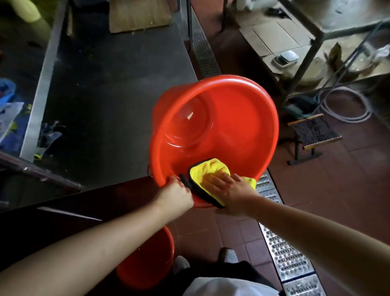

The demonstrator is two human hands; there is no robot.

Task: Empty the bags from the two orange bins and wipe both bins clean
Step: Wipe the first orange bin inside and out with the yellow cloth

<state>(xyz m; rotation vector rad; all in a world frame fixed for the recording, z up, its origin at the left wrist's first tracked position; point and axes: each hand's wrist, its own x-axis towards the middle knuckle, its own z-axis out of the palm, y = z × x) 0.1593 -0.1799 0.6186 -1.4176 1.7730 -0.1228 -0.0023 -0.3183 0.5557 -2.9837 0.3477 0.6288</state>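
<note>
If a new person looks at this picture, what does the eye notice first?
First, the big orange bin, tilted at the metal table's corner, with no bag inside. The left hand grips its near rim, while the right hand presses a yellow cloth there. A second orange bin stands on the floor below.

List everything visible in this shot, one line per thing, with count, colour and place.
Round orange plastic bin: one, tilted toward the camera, empty, at the table corner.
Second orange plastic bin: one, low on the floor, partly hidden by the left arm.
Yellow microfibre cloth with black edging: one, draped over the tilted bin's near rim.
Dark steel table: one, left centre.
Perforated metal floor drain grate: one strip, silver, along the red tiles.
Small woven stool: one, dark seat, right of the bin.
Coiled grey hose: one, far right floor.
Left hand: its grip is on the bin's rim.
Right hand: pressing flat on the cloth.
</note>
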